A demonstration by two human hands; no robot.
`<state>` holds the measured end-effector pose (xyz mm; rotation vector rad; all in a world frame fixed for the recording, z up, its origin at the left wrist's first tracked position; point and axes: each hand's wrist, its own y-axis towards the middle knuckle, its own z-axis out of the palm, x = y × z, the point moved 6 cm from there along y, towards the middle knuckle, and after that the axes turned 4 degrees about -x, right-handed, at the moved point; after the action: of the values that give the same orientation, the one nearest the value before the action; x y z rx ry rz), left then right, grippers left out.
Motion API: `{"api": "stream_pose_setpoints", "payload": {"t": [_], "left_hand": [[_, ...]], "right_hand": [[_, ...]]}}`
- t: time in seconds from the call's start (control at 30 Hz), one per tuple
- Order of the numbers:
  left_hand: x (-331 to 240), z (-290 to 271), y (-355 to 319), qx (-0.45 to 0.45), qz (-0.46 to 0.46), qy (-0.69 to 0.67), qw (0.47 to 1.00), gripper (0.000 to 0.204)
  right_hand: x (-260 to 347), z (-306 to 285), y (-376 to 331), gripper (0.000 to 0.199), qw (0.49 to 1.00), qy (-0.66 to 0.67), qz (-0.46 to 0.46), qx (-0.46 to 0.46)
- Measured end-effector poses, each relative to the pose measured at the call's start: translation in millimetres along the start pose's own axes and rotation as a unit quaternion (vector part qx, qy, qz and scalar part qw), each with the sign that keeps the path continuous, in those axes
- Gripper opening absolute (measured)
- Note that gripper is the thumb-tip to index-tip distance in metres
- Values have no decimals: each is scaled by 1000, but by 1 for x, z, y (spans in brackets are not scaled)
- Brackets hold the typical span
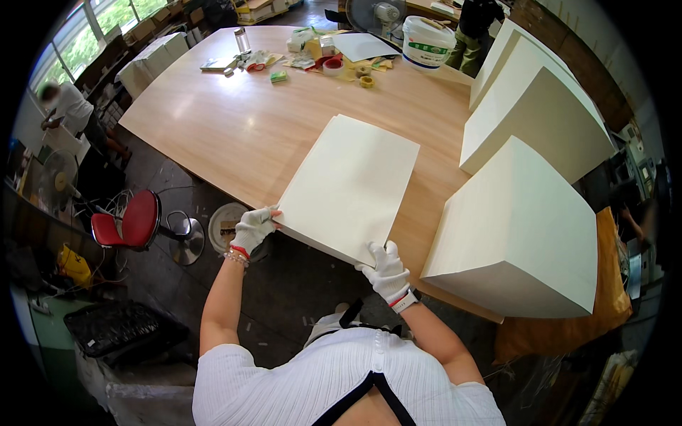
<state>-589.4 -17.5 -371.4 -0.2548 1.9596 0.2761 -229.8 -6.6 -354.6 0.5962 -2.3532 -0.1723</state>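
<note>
A thick stack of white paper [349, 186] lies at a slant on the wooden table [206, 128], its near edge reaching the table's front edge. My left hand [254, 228], in a white knit glove with bare fingertips, grips the stack's near left corner. At the near right corner, my gloved right hand [387, 271] closes on the edge, its thumb side against the paper. The fingers under the stack are hidden in both hands. Just right of my right hand stands a tall white paper stack [518, 227].
More tall paper stacks [540, 121] line the table's right side. Toward the back are a white bucket [428, 42], tape rolls [332, 67], red scissors [256, 67] and a clear bottle [242, 40]. A red chair [138, 220] stands left. Two people [74, 113] are farther off.
</note>
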Motion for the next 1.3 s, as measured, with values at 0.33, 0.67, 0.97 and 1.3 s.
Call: {"api": "stream_pose_setpoints", "payload": {"t": [0.33,0.67,0.97,1.3], "left_hand": [[-10,-3,-3,0,64,135,989,30],[9,0,5,-24,-87,-69,993,45],[30,21,-8,-47,-132,-181,973,54],[27,17,-11,-58,-115,-198,972,52]], "right_hand": [[6,-7,0,62,1000,-27,-15,3],[5,-9,1,58,999,26,-19,1],[3,-8,-3,58,998,59,-23,-2],[10,-15,-5,56,997,70,-33,1]]}}
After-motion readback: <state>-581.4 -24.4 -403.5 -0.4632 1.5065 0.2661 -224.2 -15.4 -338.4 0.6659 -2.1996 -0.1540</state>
